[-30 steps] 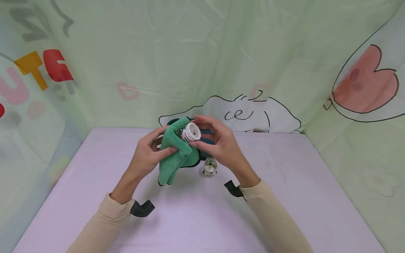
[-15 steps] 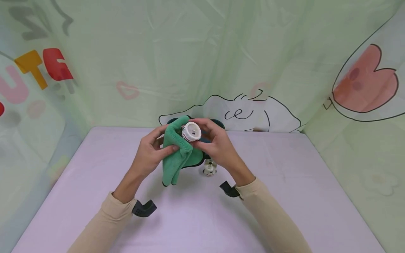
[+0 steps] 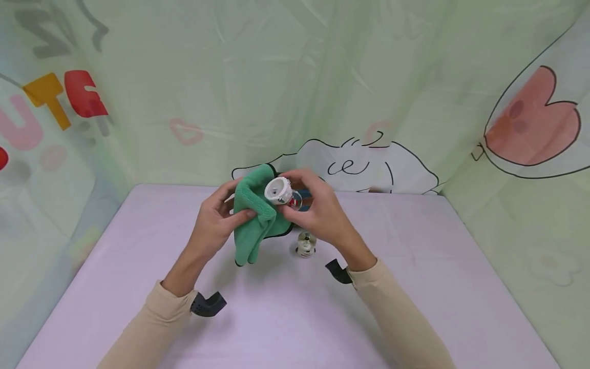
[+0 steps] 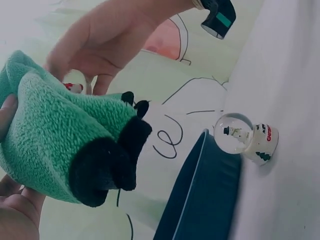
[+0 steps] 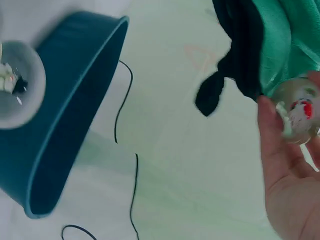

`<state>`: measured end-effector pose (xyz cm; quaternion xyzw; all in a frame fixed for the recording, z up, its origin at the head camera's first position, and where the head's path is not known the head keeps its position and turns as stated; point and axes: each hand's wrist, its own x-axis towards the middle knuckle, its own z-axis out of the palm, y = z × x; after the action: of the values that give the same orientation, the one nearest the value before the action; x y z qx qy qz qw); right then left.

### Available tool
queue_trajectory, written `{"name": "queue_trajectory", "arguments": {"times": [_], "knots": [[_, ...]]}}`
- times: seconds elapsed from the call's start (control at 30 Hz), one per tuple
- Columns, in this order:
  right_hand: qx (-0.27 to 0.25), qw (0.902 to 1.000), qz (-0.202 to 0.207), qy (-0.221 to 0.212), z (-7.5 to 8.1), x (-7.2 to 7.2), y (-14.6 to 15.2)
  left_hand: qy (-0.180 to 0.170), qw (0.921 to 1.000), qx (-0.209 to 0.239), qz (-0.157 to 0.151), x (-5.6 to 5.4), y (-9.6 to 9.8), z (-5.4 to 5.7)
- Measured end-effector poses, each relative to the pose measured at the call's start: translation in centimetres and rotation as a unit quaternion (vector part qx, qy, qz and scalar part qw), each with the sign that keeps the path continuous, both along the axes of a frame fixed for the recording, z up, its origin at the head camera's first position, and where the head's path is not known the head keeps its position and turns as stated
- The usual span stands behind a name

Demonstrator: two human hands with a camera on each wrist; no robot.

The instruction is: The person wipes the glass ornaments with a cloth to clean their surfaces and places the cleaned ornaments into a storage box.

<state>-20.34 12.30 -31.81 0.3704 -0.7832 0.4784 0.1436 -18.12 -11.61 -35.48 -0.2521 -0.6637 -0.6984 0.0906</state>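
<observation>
Green cloth [image 3: 255, 212]: fingers of the left hand [image 3: 213, 218] are pinching it. Snow globe [image 3: 285, 195]: tilting above the bench [image 3: 281, 318]; fingers of the right hand [image 3: 320, 205] are gripping its glass [image 5: 300, 111], likely keeping its base [image 3: 278, 191] exposed.

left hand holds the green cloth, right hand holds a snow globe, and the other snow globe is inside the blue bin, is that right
Not quite: the other snow globe stands on the table, outside the blue bin, as the left wrist view shows. The left hand does hold the green cloth, the right hand a snow globe.
</observation>
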Motion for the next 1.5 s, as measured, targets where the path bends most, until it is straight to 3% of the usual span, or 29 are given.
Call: {"name": "queue_trajectory", "arguments": {"times": [0.13,0.3,0.43,0.6,0.8,0.87,1.03,1.2,1.5], "knots": [[0.061,0.9963,-0.018,0.057,0.11,-0.02,0.04,0.012,0.9997,-0.021,0.007,0.03,0.10,-0.20],[0.069,0.9966,-0.022,0.039,0.01,0.18,-0.06,0.013,0.9988,-0.038,0.029,-0.04,0.09,-0.37],[0.021,0.9993,0.014,0.028,-0.21,0.07,-0.06,0.010,0.9986,-0.033,0.040,-0.21,-0.09,-0.38],[-0.038,0.9959,0.066,0.049,-0.35,-0.35,0.06,0.007,0.9988,-0.032,0.036,-0.49,-0.13,-0.35],[-0.054,0.9883,0.142,0.018,-0.18,-0.50,0.46,-0.011,0.9988,-0.043,0.022,-0.38,-0.14,-0.38],[-0.049,0.9876,0.149,0.008,-0.10,-0.45,0.61,-0.013,0.9987,-0.044,0.020,-0.31,-0.11,-0.39],[-0.037,0.9948,0.090,0.030,-0.04,-0.14,0.63,0.004,0.9985,-0.040,0.038,-0.20,0.05,-0.34],[-0.044,0.9960,0.032,0.071,-0.06,0.11,0.35,0.028,0.9967,-0.050,0.058,-0.11,0.28,-0.03],[-0.046,0.9948,-0.002,0.090,-0.18,-0.42,0.38,0.032,0.9946,-0.077,0.062,0.07,0.31,0.32]]}}
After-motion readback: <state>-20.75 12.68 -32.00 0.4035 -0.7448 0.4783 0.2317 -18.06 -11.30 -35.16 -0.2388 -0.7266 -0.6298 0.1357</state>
